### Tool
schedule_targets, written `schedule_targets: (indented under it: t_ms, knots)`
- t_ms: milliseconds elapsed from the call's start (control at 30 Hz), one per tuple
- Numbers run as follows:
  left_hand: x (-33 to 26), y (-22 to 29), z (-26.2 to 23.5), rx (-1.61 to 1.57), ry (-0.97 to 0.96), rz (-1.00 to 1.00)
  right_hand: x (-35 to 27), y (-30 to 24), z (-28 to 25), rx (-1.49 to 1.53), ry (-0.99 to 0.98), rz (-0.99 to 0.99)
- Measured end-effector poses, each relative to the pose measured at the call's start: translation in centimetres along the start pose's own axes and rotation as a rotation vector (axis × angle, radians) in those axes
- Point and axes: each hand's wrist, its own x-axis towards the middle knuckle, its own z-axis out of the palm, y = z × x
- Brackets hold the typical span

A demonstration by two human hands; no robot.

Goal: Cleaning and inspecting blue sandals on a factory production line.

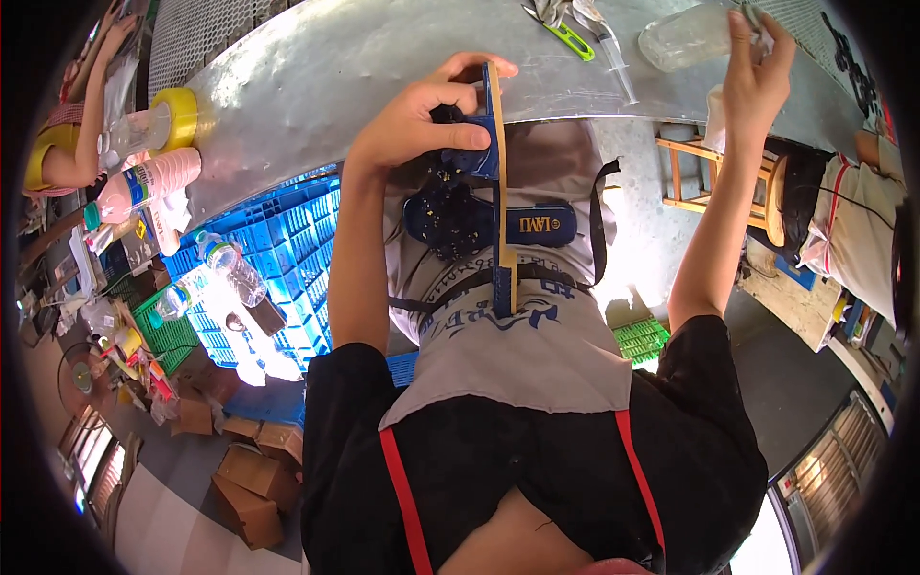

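My left hand (436,120) grips a blue sandal (496,163) near its upper end, thumb on the blue side. The sandal stands on edge, so its tan sole edge faces up. Dark, fluffy material with light specks (450,211) hangs beside it. Across my lap lies a second blue sandal (532,225) with gold print, partly hidden by the first. Raised at the far right, my right hand (757,77) has its fingers curled by the end of a clear plastic bottle (685,38). Something greyish shows at those fingertips; I cannot make out what it is.
On the metal table (316,77) lie a green-handled cutter (573,40) and a syringe (618,62). To the left are a yellow tape roll (177,117), a pink bottle (144,187) and blue crates (278,259). A wooden stool (704,172) stands right; a co-worker's arm (86,115) shows left.
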Motion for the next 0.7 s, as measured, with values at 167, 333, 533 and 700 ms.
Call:
schedule_targets:
  t_ms: [167,333,533,700]
  knots:
    - [0.2,0.0,-0.1,-0.025,-0.018,0.002,-0.9,-4.1,-0.3,-0.012,0.122,-0.164]
    - [0.2,-0.3,-0.5,-0.036,-0.035,0.037,-2.8,-5.1,-1.9,0.029,0.251,-0.229]
    - [-0.1,-0.6,-0.7,-0.003,-0.066,0.015,-12.7,-12.4,0.9,0.374,-0.430,-0.448]
    - [0.1,-0.2,-0.6,0.029,-0.076,0.029,-15.8,-15.2,1.3,0.306,-0.714,-0.281]
